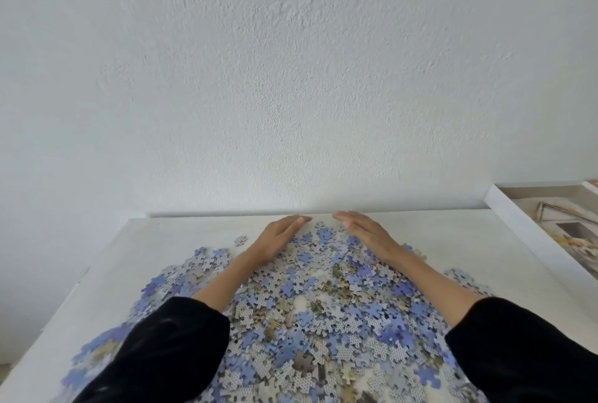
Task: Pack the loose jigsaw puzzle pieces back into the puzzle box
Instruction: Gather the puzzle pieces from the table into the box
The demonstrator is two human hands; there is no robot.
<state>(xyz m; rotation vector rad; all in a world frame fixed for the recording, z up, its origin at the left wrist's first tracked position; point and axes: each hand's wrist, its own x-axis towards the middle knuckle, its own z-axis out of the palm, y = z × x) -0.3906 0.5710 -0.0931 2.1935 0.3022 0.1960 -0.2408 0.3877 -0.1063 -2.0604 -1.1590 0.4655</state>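
Note:
A wide heap of loose jigsaw pieces (310, 305), mostly blue and patterned grey, covers the white table (437, 234). My left hand (278, 237) lies at the heap's far edge with straight fingers, its edge on the table. My right hand (365, 232) mirrors it a little to the right, fingers straight and angled inward. The two hands cup the far side of the pile between them, fingertips a small gap apart. Neither hand grips a piece. The puzzle box (547, 228), white-rimmed with a printed picture, lies at the right edge, partly cut off.
A single stray piece (240, 240) lies left of my left hand. A few more pieces (459, 276) sit apart on the right near the box. A white textured wall stands right behind the table. Black sleeves cover both forearms.

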